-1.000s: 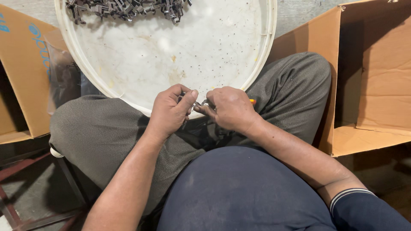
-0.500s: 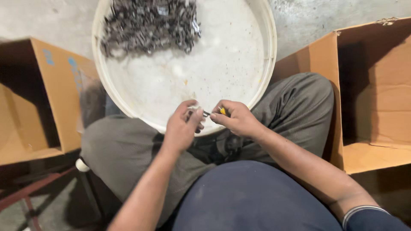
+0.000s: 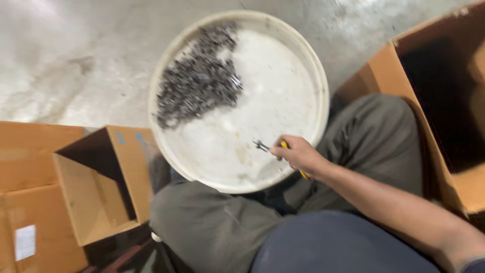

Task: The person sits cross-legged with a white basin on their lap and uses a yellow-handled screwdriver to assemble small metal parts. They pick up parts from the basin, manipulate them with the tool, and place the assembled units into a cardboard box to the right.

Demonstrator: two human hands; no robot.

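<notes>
I am seeing the right hand (image 3: 298,154) gripping yellow-handled pliers (image 3: 268,147) over the white round tub's (image 3: 313,81) near-right rim. A heap of small metal parts (image 3: 197,86) is lying at its far-left edge; an open cardboard box (image 3: 96,192) is sitting left.

— Where is the right hand (image 3: 297,153)?
— Right of centre, at the end of a bare forearm that runs in from the near right corner. Its fingers are curled tight around a small tool, knuckles up.
— And the left hand?
— Out of view; only the bent legs show.
</notes>
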